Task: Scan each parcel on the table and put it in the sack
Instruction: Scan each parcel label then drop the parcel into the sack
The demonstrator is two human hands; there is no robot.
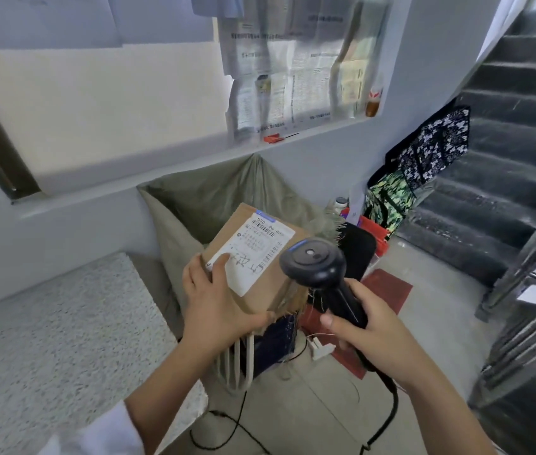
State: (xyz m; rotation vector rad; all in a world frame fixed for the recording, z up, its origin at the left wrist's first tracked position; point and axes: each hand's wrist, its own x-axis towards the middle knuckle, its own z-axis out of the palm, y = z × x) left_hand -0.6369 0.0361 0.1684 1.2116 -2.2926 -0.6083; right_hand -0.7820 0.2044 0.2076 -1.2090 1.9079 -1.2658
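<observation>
My left hand [215, 305] grips a brown cardboard parcel [268, 285] by its near corner, the thumb lying on its white shipping label [251, 254]. The label faces up, with barcodes and handwriting on it. My right hand [363, 333] holds a black barcode scanner [317, 264] by its handle, its head right beside the parcel's right edge. A cable hangs from the scanner to the floor. Behind the parcel stands the olive-green sack [214, 198], its mouth open against the wall.
The speckled grey table [46, 326] lies at the left. Patterned bags [424, 165] lean on dark stairs [506, 165] at the right. A red mat [388, 287], a black chair back [358, 251] and a dark bag sit on the floor below my hands.
</observation>
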